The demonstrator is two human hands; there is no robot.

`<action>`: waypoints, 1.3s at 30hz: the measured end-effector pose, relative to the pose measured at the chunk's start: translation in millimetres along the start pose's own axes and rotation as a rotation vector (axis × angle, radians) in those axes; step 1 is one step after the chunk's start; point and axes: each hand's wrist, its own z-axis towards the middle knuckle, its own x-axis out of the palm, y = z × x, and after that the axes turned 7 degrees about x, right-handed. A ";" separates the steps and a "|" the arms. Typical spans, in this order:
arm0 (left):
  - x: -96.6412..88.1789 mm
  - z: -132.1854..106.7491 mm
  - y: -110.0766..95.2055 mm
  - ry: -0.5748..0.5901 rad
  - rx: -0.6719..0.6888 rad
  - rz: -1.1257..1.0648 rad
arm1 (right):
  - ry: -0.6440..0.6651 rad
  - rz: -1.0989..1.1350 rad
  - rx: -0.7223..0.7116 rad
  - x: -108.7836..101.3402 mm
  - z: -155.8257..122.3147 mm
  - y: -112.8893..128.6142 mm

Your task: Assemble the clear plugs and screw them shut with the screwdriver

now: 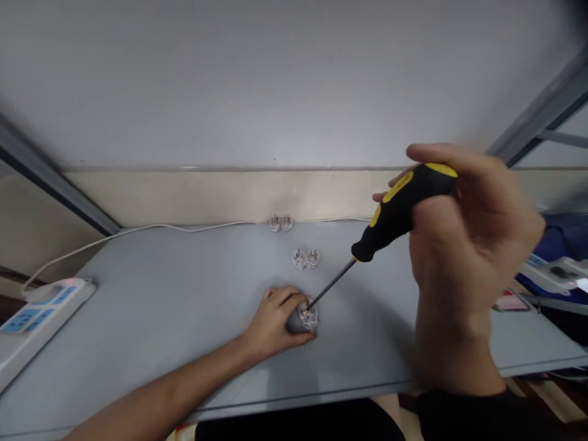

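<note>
My left hand [271, 321] rests on the grey table [160, 318] with its fingers closed round a small clear plug [307, 316], holding it down. My right hand [463, 245] is raised close to the camera and grips the black-and-yellow handle of a screwdriver [397, 211]. The screwdriver's thin shaft slants down to the left and its tip touches the top of the plug.
Two more pairs of clear plugs lie farther back, one [305, 258] mid-table and one [280, 223] by the wall. A white power strip [34, 315] sits at the left edge, its white cable [151, 229] running along the wall. Other objects [551, 275] lie at the right.
</note>
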 end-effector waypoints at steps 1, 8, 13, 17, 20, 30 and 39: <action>0.0 0.1 0.0 0.004 -0.003 0.001 | -0.050 -0.001 0.001 1.2 0.0 0.8; 1.1 -0.5 1.3 -0.012 0.007 0.000 | 0.000 0.100 0.045 -2.7 1.0 2.1; 0.1 -0.5 0.2 -0.014 0.014 0.018 | -0.034 0.115 0.043 -5.5 -0.5 3.7; 0.2 -1.0 1.1 -0.021 0.010 0.012 | 0.014 0.064 0.054 -6.9 -0.4 7.1; 0.2 -1.0 2.2 -0.015 0.018 0.019 | 0.016 0.007 0.061 -7.2 -0.3 7.1; -1.3 0.9 -1.5 0.008 0.004 0.020 | 0.056 0.046 0.093 -7.4 -0.2 -0.7; 0.1 0.2 0.8 0.006 0.018 0.022 | 0.092 0.071 0.088 -4.5 0.7 -7.5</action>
